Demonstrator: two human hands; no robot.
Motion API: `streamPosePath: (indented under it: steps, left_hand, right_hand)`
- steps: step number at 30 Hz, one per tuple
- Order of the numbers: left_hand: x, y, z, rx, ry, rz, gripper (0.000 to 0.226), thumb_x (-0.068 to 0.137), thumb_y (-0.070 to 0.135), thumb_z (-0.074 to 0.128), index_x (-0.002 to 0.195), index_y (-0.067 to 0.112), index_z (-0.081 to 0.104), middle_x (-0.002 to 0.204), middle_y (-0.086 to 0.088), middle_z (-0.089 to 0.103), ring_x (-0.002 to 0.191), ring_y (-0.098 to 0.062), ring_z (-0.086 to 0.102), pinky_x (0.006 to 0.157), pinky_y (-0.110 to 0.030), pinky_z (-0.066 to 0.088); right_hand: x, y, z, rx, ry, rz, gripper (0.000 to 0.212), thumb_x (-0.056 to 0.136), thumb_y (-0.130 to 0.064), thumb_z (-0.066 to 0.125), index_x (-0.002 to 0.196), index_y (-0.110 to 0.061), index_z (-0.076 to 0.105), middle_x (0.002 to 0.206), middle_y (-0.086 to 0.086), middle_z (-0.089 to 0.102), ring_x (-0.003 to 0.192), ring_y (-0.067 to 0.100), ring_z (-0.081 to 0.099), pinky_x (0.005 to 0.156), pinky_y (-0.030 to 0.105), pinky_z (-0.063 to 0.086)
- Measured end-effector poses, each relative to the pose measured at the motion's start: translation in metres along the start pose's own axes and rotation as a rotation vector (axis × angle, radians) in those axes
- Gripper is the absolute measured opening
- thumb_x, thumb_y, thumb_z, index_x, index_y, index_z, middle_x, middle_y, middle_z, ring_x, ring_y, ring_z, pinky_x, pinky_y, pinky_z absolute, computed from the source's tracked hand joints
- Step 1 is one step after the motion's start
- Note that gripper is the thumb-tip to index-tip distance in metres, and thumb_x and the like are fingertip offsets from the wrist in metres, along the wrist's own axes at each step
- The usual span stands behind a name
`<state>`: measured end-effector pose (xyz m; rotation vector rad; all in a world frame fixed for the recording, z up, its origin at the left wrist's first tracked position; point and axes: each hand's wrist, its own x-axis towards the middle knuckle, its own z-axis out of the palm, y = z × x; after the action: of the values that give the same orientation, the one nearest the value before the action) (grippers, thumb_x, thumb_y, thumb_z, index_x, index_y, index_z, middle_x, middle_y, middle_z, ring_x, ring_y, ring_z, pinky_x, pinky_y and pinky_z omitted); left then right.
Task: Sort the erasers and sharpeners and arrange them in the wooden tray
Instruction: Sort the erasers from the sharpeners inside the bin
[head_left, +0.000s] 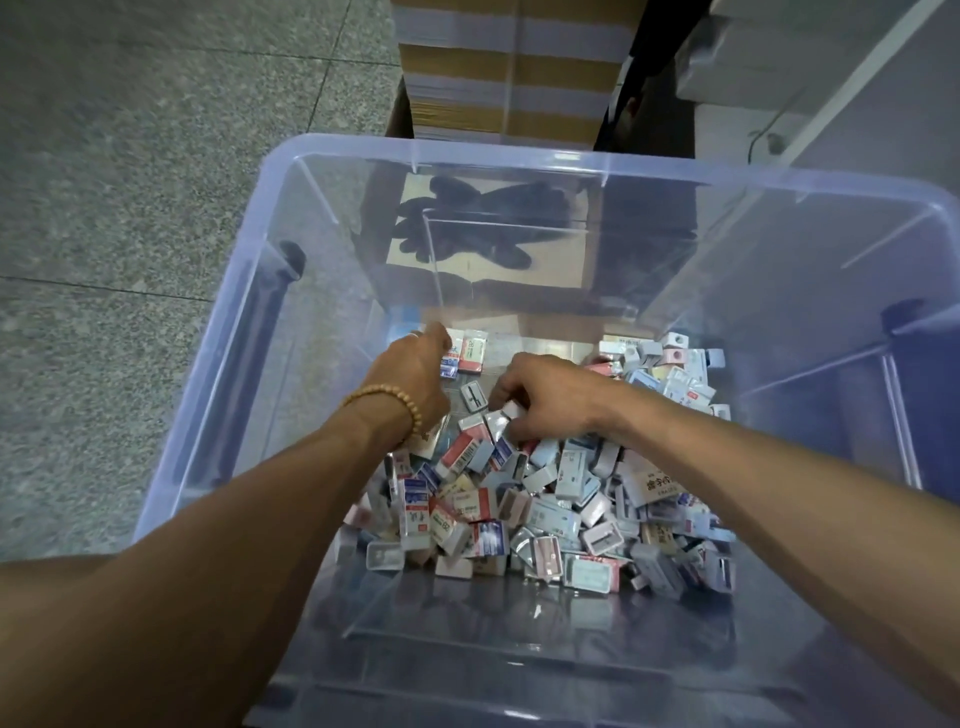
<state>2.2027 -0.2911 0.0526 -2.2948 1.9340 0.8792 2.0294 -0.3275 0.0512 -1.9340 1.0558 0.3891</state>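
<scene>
Both arms are down inside the big clear blue-tinted plastic tub (519, 150). The left hand (415, 374) reaches toward wrapped erasers at the back, finger state hidden. The right hand (545, 395) curls its fingers onto the jumbled pile of small packaged erasers and sharpeners (545, 499).

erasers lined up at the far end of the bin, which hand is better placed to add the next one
Left. The left hand already reaches the far corner, touching the two erasers set there. The right hand is busy digging in the loose pile, nearer the middle of the clear bin.
</scene>
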Motion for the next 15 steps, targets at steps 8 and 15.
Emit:
streamPosePath:
  steps: [8, 15]
  left_hand:
    - [-0.018, -0.003, -0.001, 0.233, -0.308, 0.042, 0.044, 0.07, 0.005, 0.082, 0.105, 0.016, 0.059, 0.11, -0.002, 0.058, 0.1, -0.019, 0.055, 0.085, -0.025, 0.05]
    - [-0.005, 0.011, -0.024, -0.013, -0.239, -0.01, 0.024, 0.074, 0.01, 0.082, 0.077, 0.019, 0.06, 0.083, 0.001, 0.061, 0.08, -0.016, 0.057, 0.066, -0.022, 0.047]
  right_hand:
    - [-0.01, 0.007, 0.015, 0.074, 0.099, 0.008, 0.033, 0.077, -0.015, 0.078, 0.1, -0.022, 0.056, 0.112, 0.001, 0.06, 0.099, 0.02, 0.059, 0.082, 0.036, 0.054]
    - [-0.016, 0.004, 0.004, 0.377, 0.189, 0.098, 0.027, 0.087, -0.004, 0.072, 0.109, -0.016, 0.061, 0.088, -0.002, 0.062, 0.077, 0.013, 0.06, 0.068, 0.027, 0.052]
